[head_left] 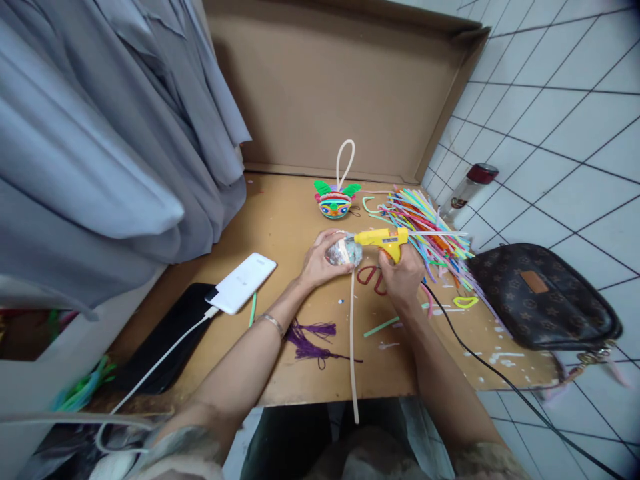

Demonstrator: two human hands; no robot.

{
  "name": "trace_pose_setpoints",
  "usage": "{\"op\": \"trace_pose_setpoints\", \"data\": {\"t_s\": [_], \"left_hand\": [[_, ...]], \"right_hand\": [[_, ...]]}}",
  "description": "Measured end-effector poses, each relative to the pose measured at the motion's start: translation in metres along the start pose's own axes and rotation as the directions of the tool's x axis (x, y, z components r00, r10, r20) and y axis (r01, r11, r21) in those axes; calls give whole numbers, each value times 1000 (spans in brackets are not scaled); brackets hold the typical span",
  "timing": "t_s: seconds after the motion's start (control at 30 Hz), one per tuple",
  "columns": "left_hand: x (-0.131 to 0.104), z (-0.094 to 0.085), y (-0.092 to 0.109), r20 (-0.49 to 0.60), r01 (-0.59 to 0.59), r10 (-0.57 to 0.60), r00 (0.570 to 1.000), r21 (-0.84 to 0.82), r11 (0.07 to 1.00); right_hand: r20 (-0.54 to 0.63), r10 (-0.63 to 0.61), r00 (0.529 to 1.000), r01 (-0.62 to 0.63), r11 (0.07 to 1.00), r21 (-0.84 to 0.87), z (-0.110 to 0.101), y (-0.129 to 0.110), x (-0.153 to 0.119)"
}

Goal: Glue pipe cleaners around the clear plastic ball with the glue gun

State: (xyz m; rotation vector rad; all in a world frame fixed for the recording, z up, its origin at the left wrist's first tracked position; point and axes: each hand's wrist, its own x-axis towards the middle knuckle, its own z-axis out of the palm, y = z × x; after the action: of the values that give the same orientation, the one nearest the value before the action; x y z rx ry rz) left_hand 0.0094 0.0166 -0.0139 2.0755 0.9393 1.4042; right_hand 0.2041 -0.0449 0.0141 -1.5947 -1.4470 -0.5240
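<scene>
My left hand (321,259) is closed around a small roundish ball (354,253), whitish and pale blue, whose material I cannot make out. In my right hand (401,270) is a yellow glue gun (383,237), its nozzle pointing left and reaching the top of the ball. A clear glue stick (440,233) juts from the gun's back end. From below the ball a cream pipe cleaner (353,347) runs down past the table edge. Red-handled scissors (367,275) lie beside my right hand, partly hidden. Behind stands a colourful animal-head ornament (335,202) with green ears and a cream loop.
Many coloured pipe cleaners (425,220) are heaped at the right, near a brown patterned bag (545,293) and a red-capped bottle (470,190). Purple tassels (313,340) lie in front. A white power bank (247,283) with a cable rests at left by a black tablet-like slab (170,340). A black cord (465,343) trails right.
</scene>
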Motion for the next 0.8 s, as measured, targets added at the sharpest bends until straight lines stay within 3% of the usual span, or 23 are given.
{"op": "trace_pose_setpoints", "data": {"t_s": [0.3, 0.8], "left_hand": [[0, 0, 0, -12, -5, 5, 1000, -5, 1000], [0, 0, 0, -14, -28, 28, 1000, 2, 1000]], "right_hand": [[45, 12, 999, -11, 1000, -28, 2, 3, -1], [21, -15, 1000, 16, 999, -45, 2, 2, -1]]}}
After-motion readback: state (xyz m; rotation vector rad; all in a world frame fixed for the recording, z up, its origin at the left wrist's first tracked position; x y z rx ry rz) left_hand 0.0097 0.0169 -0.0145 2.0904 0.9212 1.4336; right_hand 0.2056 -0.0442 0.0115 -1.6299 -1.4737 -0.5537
